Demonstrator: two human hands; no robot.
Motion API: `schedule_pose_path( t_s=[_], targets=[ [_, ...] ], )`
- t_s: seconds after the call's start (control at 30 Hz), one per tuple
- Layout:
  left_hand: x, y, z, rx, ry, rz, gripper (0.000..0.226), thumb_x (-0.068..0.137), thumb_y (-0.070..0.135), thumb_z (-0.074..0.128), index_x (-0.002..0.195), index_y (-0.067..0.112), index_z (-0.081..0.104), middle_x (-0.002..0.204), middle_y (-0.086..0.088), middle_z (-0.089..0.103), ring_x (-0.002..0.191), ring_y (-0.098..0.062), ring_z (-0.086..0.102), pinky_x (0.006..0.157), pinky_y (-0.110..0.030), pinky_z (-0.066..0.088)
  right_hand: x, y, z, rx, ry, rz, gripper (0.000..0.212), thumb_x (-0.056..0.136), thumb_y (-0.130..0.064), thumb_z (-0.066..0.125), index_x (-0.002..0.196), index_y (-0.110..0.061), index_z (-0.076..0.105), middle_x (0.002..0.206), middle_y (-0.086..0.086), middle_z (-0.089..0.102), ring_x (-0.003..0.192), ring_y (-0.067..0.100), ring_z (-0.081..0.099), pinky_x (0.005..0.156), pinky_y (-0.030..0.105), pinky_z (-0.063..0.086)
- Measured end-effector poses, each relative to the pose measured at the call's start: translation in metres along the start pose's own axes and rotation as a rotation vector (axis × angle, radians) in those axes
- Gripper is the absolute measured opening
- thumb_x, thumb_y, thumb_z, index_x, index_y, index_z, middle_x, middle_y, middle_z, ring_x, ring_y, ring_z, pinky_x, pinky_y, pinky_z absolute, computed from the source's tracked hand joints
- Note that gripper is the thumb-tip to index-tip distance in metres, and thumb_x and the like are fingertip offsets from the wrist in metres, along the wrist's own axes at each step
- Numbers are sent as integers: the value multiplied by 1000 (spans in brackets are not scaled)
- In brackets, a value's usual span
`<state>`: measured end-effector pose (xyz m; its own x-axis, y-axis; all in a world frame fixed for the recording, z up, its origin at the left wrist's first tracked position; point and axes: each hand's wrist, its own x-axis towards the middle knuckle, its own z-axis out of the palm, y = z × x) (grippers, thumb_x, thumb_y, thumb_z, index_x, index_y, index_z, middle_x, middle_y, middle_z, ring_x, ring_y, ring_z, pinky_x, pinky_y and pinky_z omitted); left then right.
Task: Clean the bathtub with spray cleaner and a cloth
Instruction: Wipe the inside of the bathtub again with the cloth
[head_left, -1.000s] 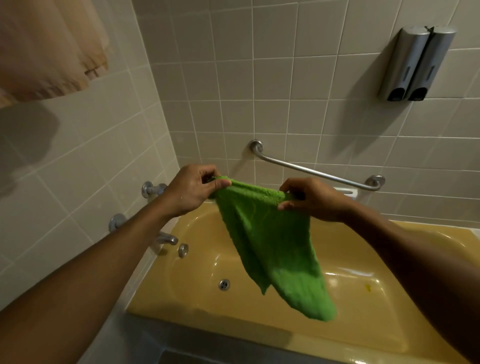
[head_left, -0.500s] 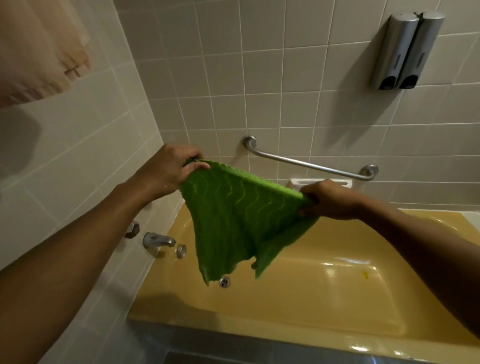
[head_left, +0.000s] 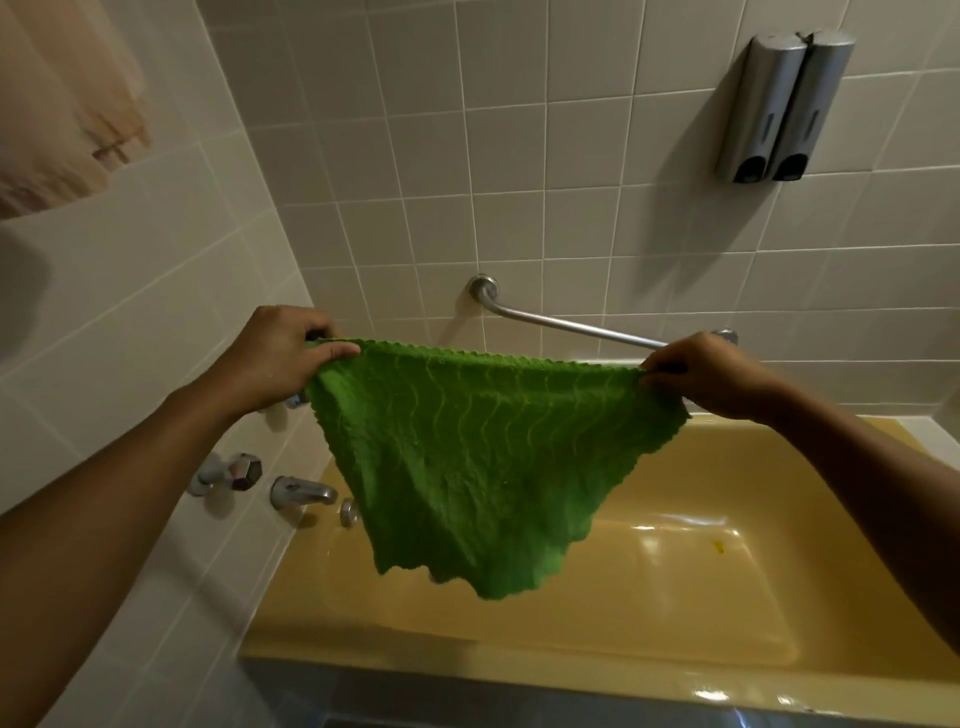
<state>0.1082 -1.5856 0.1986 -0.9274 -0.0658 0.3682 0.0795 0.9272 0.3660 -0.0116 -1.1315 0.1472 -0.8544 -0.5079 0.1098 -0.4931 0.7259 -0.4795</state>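
Cloth (head_left: 483, 462) now spread taut btwn left hand (head_left: 278, 358) & right hand (head_left: 706, 376)

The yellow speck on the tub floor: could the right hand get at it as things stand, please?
Probably yes. The speck lies bare below the right hand, nothing between them, but that hand and the left hand are pinching the green cloth taut, so the cloth would need lowering.

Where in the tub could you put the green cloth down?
The tub floor is bare below the hanging green cloth, except one small yellow speck toward the right. It is crowded by the faucet and handle on the left.
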Motion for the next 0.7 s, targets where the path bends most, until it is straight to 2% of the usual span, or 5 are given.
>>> schedule_pose_path(
  t_s=[0.17,0.3,0.43,0.53,0.7],
  targets=[
    [-16,-1,10,11,13,-181,32,82,45,82,74,14,77,69,-5,70,69,-19,66,71,-35,52,-2,4,6,40,100,96,13,93,-25,72,94,-14,79,79,-3,70,74,13,68,70,33,58],
    [-28,4,28,-66,-64,-430,56,88,50,76,59,7,54,54,-11,49,51,-22,49,54,-29,39,0,0,15,540,0,349,22,94,-24,69,93,-2,76,88,19,73,79,26,70,74,39,60],
    [-35,23,63,-802,-252,-927,24,96,22,72,84,6,60,57,-4,48,44,-12,38,36,-22,32,4,-20,27,944,-161,569,17,100,-7,59,96,6,67,89,20,68,79,26,67,77,38,59],
    [-39,48,90,-1065,-356,-1023,9,99,6,63,93,3,57,72,-8,50,54,-11,40,36,-18,35,8,-40,45,941,-166,583,10,98,-3,61,93,5,65,77,14,62,66,21,61,60,31,53],
    [-42,85,117,-1110,-428,-998,8,99,2,62,107,-1,61,84,-14,63,60,-16,62,48,-22,53,16,-60,76,726,-46,632,24,89,-21,78,93,2,72,85,18,71,76,29,69,75,43,61]
  ],
)
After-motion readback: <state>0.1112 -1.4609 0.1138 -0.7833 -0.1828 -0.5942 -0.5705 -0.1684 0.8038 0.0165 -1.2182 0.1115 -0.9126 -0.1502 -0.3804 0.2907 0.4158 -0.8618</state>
